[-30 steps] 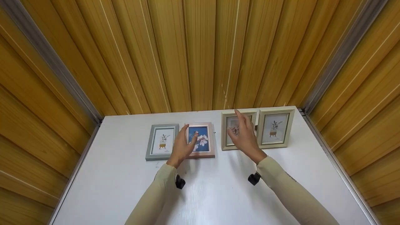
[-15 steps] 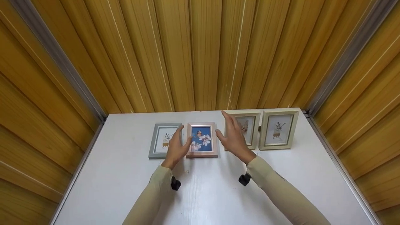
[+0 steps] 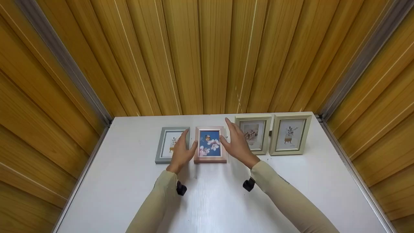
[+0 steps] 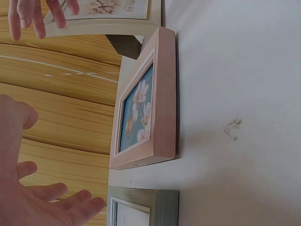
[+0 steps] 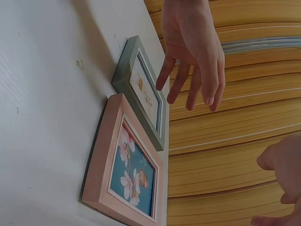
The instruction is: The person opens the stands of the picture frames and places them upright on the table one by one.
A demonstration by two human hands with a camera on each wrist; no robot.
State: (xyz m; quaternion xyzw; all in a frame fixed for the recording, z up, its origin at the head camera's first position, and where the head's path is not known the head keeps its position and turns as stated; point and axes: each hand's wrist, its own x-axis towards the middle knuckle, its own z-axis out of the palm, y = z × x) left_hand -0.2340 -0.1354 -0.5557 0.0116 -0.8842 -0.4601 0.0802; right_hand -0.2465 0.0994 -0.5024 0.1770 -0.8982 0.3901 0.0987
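Note:
A pink picture frame [image 3: 210,160] with a blossom picture lies flat on the white table, between my two hands. My left hand [image 3: 182,152] hovers over the right side of a grey-green frame [image 3: 159,149], its thumb near the pink frame's left edge. On the other side my right hand [image 3: 239,145] is held with fingers extended, its thumb tip overlapping the pink frame's right edge in the head view. Both wrist views show the hands raised above the flat frames, fingers spread and holding nothing. The pink frame [image 4: 164,99] and grey-green frame [image 4: 164,207] sit side by side.
Two cream frames stand upright at the back right: one [image 3: 267,139] partly behind my right hand, the other [image 3: 275,136] beside it. Wood-patterned panels [image 3: 213,58] rise behind the white table [image 3: 210,200], with more panels at both sides.
My left hand has moved left off the pink frame to over the grey-green one. My right hand has shifted left from the cream frame toward the pink frame. The head view has shifted slightly.

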